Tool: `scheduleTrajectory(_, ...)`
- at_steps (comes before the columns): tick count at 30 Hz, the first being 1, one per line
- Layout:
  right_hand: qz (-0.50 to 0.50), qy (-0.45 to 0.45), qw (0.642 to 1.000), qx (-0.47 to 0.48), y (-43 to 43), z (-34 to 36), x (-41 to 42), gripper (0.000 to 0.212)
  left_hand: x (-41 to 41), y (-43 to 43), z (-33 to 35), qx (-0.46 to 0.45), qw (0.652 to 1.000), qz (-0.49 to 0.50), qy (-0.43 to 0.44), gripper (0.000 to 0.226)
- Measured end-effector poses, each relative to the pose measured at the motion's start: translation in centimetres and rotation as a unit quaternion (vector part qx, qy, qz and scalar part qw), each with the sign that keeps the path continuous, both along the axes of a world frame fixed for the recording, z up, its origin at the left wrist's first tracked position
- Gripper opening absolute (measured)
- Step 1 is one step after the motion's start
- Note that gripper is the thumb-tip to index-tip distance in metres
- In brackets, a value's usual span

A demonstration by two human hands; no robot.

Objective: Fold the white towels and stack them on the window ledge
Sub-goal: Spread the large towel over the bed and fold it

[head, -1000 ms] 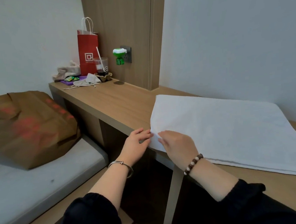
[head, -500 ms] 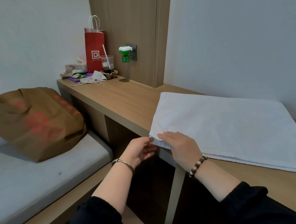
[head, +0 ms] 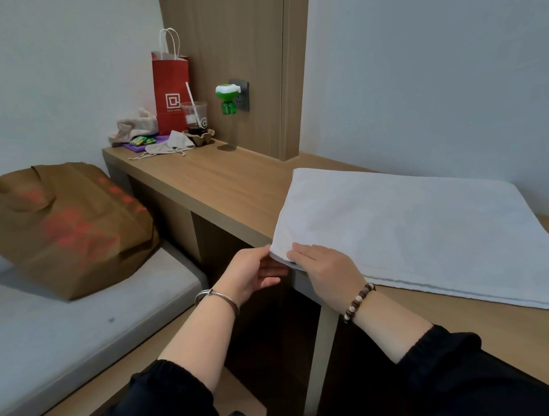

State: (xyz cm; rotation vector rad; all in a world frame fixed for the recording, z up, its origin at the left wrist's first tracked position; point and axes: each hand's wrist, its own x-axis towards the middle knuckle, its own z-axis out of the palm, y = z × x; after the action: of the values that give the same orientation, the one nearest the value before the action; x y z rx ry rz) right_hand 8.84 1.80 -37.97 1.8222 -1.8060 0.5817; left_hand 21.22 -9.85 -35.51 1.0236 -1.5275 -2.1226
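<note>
My right hand (head: 326, 266) lies palm down at the ledge's (head: 226, 185) front edge, its fingers fairly straight on top of the near corner (head: 279, 251) of the white towel (head: 414, 230). Its thumb is hidden beneath, so I cannot tell whether it pinches the cloth or only presses it. My left hand (head: 255, 271) sits just beside it, off the ledge's front edge. The palm is turned toward the corner, the fingers are curled under the cloth and the thumb meets its rim, which reads to me as a light pinch on that same corner. The corner itself pokes slightly past the ledge's front edge. From there the towel spreads flat over the ledge's right-hand stretch, already doubled judging by the layered hem along its near side. Its long axis runs away from both hands to the right, along the ledge, and leaves the picture there. So all the cloth lies to the right of my hands, and the right hand is the nearer one. I judge the coming fold turns on carrying this corner rightward along that axis. At the ledge's far left end stand a red paper bag (head: 171, 91) and a plastic cup (head: 195, 116). Below the ledge's left part, a brown bag (head: 63, 229) rests on a mattress (head: 47, 321).
</note>
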Motion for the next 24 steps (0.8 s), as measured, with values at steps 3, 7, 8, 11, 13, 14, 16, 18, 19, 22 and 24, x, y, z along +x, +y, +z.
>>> scheduleTrajectory(3, 0.041, -0.017, 0.999, 0.002, 0.2, 0.3, 0.4, 0.041, -0.4, 0.4, 0.2, -0.020, 1.000, 0.013, -0.010, 0.024)
scheduleTrajectory(7, 0.030, -0.022, 0.999, 0.029, -0.1, 0.5, 0.7, 0.026, -0.7, 0.7, 0.2, -0.009, 0.999, 0.039, -0.017, 0.025)
scheduleTrajectory(8, 0.022, -0.022, 0.999, 0.036, -0.2, 0.4, 0.6, 0.023, -0.6, 0.7, 0.2, -0.002, 0.999, 0.046, -0.012, 0.024)
scheduleTrajectory(11, 0.011, -0.014, 0.998, 0.055, -0.4, 0.2, 0.4, 0.021, -0.3, 0.7, 0.1, 0.022, 0.997, 0.068, 0.002, 0.025)
scheduleTrajectory(13, 0.009, -0.014, 0.998, 0.063, -0.1, 0.4, 0.5, 0.024, -0.2, 0.7, 0.1, 0.026, 0.997, 0.066, 0.000, 0.026)
scheduleTrajectory(14, 0.010, -0.016, 0.998, 0.066, 0.0, 0.5, 0.7, 0.026, -0.2, 0.8, 0.2, 0.022, 0.998, 0.062, -0.003, 0.027)
scheduleTrajectory(16, 0.014, -0.023, 0.997, 0.075, 0.2, 0.7, 0.9, 0.029, -0.4, 0.9, 0.5, 0.000, 0.998, 0.059, -0.018, 0.028)
scheduleTrajectory(18, 0.011, -0.035, 0.995, 0.087, 0.5, 0.9, 1.0, 0.028, -0.8, 1.0, 0.6, -0.029, 0.997, 0.064, -0.041, 0.025)
scheduleTrajectory(19, 0.002, -0.039, 0.995, 0.091, 0.8, 1.1, 0.9, 0.025, -0.9, 1.0, 0.7, -0.041, 0.996, 0.067, -0.049, 0.023)
scheduleTrajectory(22, -0.082, -0.047, 0.992, 0.083, 2.8, 2.0, 0.3, 0.013, -1.3, 1.1, 0.6, -0.057, 0.994, 0.072, -0.059, 0.017)
scheduleTrajectory(24, -0.138, -0.073, 0.984, 0.081, 4.7, 2.1, -0.6, 0.018, -1.2, 1.4, 0.6, -0.043, 0.995, 0.075, -0.054, 0.013)
